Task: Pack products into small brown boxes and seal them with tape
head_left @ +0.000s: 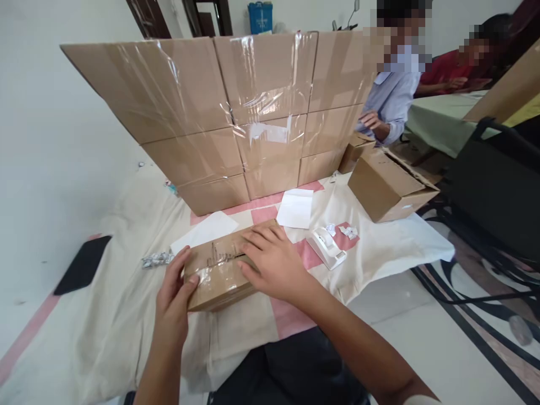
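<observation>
A small cardboard box (219,287) lies on the cloth-covered table in front of me, with clear tape and dark marks along its top. My left hand (175,289) grips its left end, thumb on top and fingers along the far side. Flat across the right part of the top rests my right hand (268,256), fingers stretched out over the seam. A white tape dispenser (327,247) stands to the right of the box, close to that hand. Behind the box are a white sheet (206,229) and another paper (296,207).
A wall of taped cardboard boxes (270,107) rises at the back of the table. At right sits an opened carton (388,183), with crumpled paper scraps (348,231) nearer me. A black phone-like slab (83,264) lies far left. Two people sit beyond, and a black chair (493,174) stands right.
</observation>
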Action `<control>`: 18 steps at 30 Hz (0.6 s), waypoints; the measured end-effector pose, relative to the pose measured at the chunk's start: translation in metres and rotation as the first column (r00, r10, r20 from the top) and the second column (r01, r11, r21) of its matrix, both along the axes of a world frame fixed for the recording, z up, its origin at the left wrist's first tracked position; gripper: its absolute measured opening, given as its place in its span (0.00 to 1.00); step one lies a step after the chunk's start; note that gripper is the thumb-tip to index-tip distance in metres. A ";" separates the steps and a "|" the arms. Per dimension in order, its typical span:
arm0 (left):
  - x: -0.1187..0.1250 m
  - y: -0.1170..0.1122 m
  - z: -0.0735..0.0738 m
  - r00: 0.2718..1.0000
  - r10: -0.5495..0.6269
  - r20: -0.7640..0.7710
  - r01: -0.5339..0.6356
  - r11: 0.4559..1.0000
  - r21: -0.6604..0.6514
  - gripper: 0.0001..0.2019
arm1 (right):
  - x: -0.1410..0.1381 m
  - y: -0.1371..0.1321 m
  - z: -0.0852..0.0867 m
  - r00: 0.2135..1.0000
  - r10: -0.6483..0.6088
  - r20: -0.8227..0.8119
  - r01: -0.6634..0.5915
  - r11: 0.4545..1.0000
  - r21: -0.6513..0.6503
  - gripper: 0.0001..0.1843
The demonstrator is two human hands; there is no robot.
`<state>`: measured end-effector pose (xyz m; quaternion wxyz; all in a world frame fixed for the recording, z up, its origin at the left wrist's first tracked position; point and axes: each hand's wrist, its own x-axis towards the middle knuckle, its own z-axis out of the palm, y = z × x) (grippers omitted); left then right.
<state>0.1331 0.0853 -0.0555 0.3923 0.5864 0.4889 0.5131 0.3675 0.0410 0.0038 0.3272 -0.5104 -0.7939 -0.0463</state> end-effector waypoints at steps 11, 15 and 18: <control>0.004 0.009 -0.012 0.978 -0.046 0.204 0.051 0.999 -0.016 0.10 | 0.214 -0.045 -0.062 0.734 -0.649 -0.203 0.609 0.760 -0.226 0.16; 0.007 0.011 -0.016 0.985 -0.010 0.172 0.003 0.999 0.042 0.10 | 0.233 -0.044 -0.087 0.775 -0.620 -0.124 0.554 0.761 -0.338 0.16; 0.004 0.014 -0.023 0.988 -0.004 0.156 -0.008 0.997 0.079 0.10 | 0.221 -0.033 -0.093 0.781 -0.607 -0.147 0.527 0.767 -0.367 0.12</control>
